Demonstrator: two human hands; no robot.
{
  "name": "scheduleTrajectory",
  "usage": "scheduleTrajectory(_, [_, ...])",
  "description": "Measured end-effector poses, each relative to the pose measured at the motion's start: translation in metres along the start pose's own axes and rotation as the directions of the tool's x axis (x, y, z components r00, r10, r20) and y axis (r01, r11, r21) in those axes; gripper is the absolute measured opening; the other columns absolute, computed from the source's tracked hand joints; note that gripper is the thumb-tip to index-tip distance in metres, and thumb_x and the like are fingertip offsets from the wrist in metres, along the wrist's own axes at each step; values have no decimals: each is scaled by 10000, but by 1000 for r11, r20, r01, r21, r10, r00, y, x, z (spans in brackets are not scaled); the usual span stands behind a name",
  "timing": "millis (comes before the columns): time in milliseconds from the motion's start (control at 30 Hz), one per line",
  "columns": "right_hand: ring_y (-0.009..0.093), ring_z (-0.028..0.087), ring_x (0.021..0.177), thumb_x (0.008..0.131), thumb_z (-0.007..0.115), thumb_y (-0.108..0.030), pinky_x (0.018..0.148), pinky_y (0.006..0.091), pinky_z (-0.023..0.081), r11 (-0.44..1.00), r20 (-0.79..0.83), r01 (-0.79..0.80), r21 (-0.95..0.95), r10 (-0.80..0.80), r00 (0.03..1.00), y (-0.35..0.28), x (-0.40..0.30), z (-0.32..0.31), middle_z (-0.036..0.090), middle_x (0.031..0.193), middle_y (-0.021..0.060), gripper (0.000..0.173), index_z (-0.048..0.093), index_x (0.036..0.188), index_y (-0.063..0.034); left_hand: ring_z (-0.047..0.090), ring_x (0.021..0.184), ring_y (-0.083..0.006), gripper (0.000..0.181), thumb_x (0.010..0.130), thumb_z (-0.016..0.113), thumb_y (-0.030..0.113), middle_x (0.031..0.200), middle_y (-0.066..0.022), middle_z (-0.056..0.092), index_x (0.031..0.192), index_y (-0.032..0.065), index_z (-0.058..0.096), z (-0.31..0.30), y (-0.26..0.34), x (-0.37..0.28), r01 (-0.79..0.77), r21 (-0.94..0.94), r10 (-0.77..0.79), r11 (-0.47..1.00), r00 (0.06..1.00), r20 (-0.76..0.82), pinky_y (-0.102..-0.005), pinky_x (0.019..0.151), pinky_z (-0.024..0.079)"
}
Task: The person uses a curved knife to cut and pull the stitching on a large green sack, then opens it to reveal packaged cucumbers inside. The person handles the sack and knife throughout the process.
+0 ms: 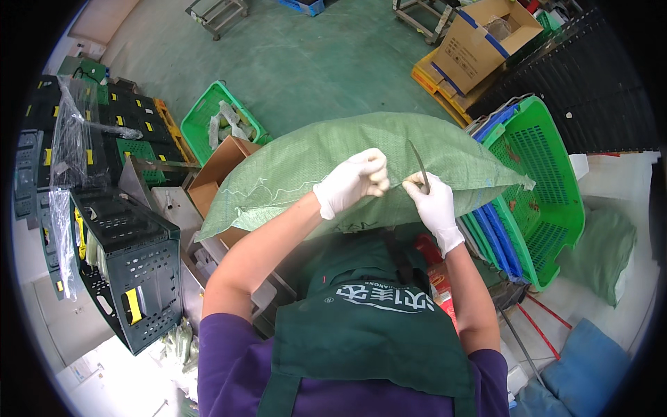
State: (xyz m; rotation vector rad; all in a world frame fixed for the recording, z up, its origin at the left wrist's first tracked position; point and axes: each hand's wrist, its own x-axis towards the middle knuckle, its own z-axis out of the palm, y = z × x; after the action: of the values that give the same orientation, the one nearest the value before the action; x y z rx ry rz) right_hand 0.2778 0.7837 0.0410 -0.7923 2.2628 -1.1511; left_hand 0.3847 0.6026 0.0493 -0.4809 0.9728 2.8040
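A full green woven sack [312,140] lies across in front of me, its stitched edge towards me. White thread [297,191] runs loose along that edge on the left. My left hand [357,180], in a white glove, is curled over the seam near the sack's middle; whether it pinches thread is too small to tell. My right hand [430,195], also gloved, holds a thin curved blade [418,160] that points up and away, while its thumb and fingertip meet at the seam. A small gap separates the two hands.
Stacked green and blue crates [547,208] stand right of the sack. At the left are a black crate [140,281], an open cardboard box [221,172] and a green basket [200,122] with net-wrapped produce. A large carton [466,57] rests on a yellow pallet [424,75] at the back right.
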Motion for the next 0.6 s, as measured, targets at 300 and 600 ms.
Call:
scheduleTrajectory(300, [179, 579, 636, 811, 710, -118, 620, 297, 467, 998, -22, 44, 51, -43, 999, 5, -3, 17, 631, 749, 90, 113, 668, 832, -16, 322, 614, -85, 178, 976, 534, 150, 698, 42, 311, 834, 115, 433, -25, 9, -18, 14, -20, -18, 1000, 973, -229, -206, 488, 227])
scheduleTrajectory(600, [47, 468, 537, 950, 587, -142, 496, 201, 383, 988, -168, 96, 117, -76, 983, -10, -12, 2, 553, 742, -17, 281, 534, 1209, -46, 499, 749, -74, 123, 979, 511, 179, 857, -23, 626, 916, 74, 518, 17, 31, -41, -48, 665, 188, 746, 972, -142, -227, 693, 426])
